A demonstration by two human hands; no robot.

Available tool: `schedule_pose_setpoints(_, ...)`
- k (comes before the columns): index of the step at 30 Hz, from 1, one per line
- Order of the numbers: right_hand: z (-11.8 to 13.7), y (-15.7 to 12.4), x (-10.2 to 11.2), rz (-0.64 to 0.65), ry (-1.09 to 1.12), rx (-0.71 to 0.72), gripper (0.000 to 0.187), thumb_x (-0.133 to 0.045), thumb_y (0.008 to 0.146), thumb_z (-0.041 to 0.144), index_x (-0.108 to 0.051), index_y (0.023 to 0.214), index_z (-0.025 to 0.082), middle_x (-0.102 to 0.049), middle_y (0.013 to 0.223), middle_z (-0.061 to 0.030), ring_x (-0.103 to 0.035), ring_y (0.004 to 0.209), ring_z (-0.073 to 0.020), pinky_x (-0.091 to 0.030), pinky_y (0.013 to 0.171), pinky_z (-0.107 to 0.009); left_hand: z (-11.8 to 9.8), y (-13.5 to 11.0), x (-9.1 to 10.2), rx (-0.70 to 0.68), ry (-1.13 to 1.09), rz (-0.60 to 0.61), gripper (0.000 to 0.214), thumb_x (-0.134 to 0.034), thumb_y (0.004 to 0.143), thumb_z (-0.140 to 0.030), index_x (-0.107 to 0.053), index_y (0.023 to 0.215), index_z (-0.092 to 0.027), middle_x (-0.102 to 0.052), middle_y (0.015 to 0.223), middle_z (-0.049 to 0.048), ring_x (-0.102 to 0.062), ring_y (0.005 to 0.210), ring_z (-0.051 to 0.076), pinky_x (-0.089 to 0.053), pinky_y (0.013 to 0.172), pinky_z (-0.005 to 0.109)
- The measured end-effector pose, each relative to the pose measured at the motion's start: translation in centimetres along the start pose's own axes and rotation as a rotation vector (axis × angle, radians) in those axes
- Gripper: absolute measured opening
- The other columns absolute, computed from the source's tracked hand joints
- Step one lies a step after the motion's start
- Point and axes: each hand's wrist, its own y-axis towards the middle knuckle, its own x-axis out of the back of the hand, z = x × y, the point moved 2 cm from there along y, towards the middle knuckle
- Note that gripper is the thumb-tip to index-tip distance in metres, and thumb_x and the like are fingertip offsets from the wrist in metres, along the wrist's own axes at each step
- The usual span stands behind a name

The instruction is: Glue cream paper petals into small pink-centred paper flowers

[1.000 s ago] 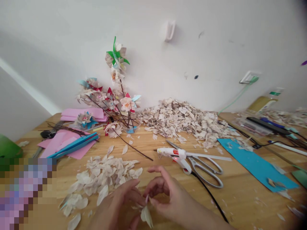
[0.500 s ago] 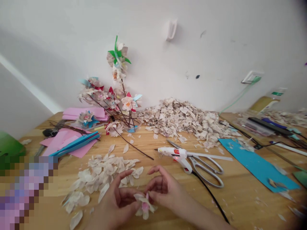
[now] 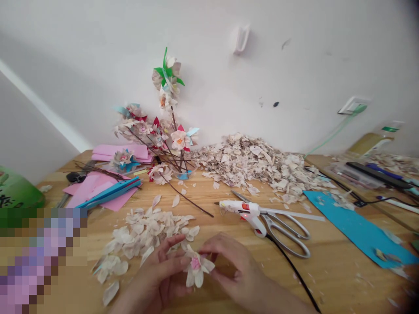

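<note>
**Small cream blossom [image 3: 196,271] pinched over the table [image 3: 209,229]**

The step in hand looked like close finger work on this one flower, its pale petals gathered round a pink centre; the left hand [image 3: 156,271] was curled at the flower's left side, its grip pressed in on the base, though the petals partly hid the contact; the right hand [image 3: 237,272] came in from the other side, its fingertips [image 3: 209,252] pinching the upper petals. The blossom was held just above the table, between the two hands, low in the middle of the view; with both hands taken up, any further move called for one of them to let go. Just beside the left hand lay a scatter of loose cream petals [image 3: 140,231]; farther off were a larger heap of torn cream petals [image 3: 255,168], a white hot-glue gun [image 3: 240,210] with its black cord [image 3: 294,274], silver-handled scissors [image 3: 288,233], a glass bowl [image 3: 183,172] of flowered dark twigs, pink paper sheets [image 3: 98,192] and a long blue card [image 3: 347,224]. Against the frame half a second earlier, the blossom sat higher and more face-up; the table had slid rightward in the view as the head turned.
</note>
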Motion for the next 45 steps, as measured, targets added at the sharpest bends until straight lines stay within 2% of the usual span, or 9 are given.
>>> schedule_pose_setpoints(3,-0.3,-0.2,0.0,0.003,-0.121,0.082,0.019,-0.049,0.08,0.012,-0.062,0.089,0.023,-0.066,0.083,-0.0049,-0.058,0.079,-0.0196,-0.046,0.071,-0.031,0.0,-0.1,0.1,0.037,-0.043,0.026,0.053,-0.066,0.07,-0.012,-0.041,0.116,-0.015,-0.067,0.066,-0.0008,-0.063,0.057,0.012,-0.052,0.05,0.022)
schedule_pose_setpoints(5,-0.8,-0.2,0.0,-0.037,-0.11,0.033,0.017,-0.049,0.079,0.013,-0.063,0.08,0.023,-0.065,0.075,-0.0043,-0.057,0.072,-0.0195,-0.044,0.066,-0.031,-0.1,-0.1,0.2,0.056,-0.107,0.081,0.051,-0.061,0.073,-0.014,-0.04,0.12,-0.015,-0.068,0.068,0.0003,-0.065,0.063,0.014,-0.053,0.053,0.024)
schedule_pose_setpoints(9,-1.9,0.1,-0.6,-0.212,0.381,-0.333,0.01,-0.063,0.073,0.03,-0.061,0.074,0.02,-0.063,0.067,-0.0014,-0.056,0.062,-0.0164,-0.044,0.057,-0.027,-0.3,0.0,0.3,0.063,-0.185,0.168,0.06,-0.06,0.072,-0.021,-0.035,0.126,-0.015,-0.07,0.094,0.0109,-0.066,0.084,0.019,-0.052,0.061,0.029)
schedule_pose_setpoints(12,-2.0,0.3,-1.4,-0.285,0.822,-0.57,0.025,-0.073,0.063,0.037,-0.059,0.07,0.018,-0.064,0.064,-0.0005,-0.056,0.057,-0.013,-0.043,0.051,-0.022,-0.1,0.5,0.3,-0.098,0.038,0.091,0.076,-0.071,0.063,-0.024,-0.03,0.127,-0.02,-0.07,0.096,0.0108,-0.065,0.078,0.02,-0.049,0.058,0.028)
schedule_pose_setpoints(16,-1.5,0.2,-2.0,-0.226,1.049,-0.674,0.027,-0.078,0.059,0.033,-0.059,0.063,0.015,-0.065,0.057,-0.0007,-0.056,0.049,-0.0099,-0.041,0.045,-0.019,0.3,1.2,0.1,-0.433,0.349,-0.084,0.075,-0.076,0.058,-0.027,-0.033,0.119,-0.021,-0.065,0.07,-0.0016,-0.058,0.061,0.014,-0.043,0.054,0.024)
schedule_pose_setpoints(23,-1.0,0.1,-2.7,-0.093,1.006,-0.664,0.025,-0.079,0.057,0.03,-0.062,0.06,0.012,-0.066,0.054,-0.0011,-0.057,0.045,-0.0087,-0.041,0.044,-0.018,0.5,1.7,-0.3,-0.699,0.423,-0.194,0.071,-0.074,0.056,-0.027,-0.034,0.114,-0.022,-0.046,0.06,-0.0102,-0.044,0.049,0.008,-0.036,0.043,0.018)
schedule_pose_setpoints(30,-1.5,0.1,-2.6,0.042,0.936,-0.622,0.032,-0.08,0.054,0.035,-0.062,0.065,0.011,-0.067,0.052,-0.0016,-0.055,0.04,-0.0074,-0.041,0.041,-0.017,0.3,1.4,-0.3,-0.753,0.498,-0.169,0.07,-0.073,0.058,-0.022,-0.034,0.116,-0.023,-0.046,0.058,-0.0106,-0.045,0.05,0.009,-0.039,0.048,0.021)
schedule_pose_setpoints(36,-1.7,0.0,-2.2,0.153,0.851,-0.601,0.028,-0.076,0.059,0.034,-0.062,0.067,0.011,-0.066,0.054,0.0,-0.056,0.043,-0.0072,-0.042,0.045,-0.016,-0.1,0.3,-0.7,-0.783,0.64,-0.159,0.065,-0.069,0.061,-0.018,-0.033,0.116,-0.024,-0.048,0.059,-0.01,-0.048,0.052,0.01,-0.041,0.053,0.023)
schedule_pose_setpoints(45,-2.2,-0.1,-2.2,0.185,0.828,-0.613,0.033,-0.081,0.051,0.034,-0.059,0.063,0.012,-0.064,0.054,0.0008,-0.057,0.047,-0.0097,-0.044,0.05,-0.022,0.2,0.5,0.0,-0.847,0.746,-0.144,0.069,-0.066,0.063,-0.013,-0.031,0.12,-0.03,-0.047,0.065,-0.0093,-0.049,0.056,0.01,-0.044,0.053,0.024)
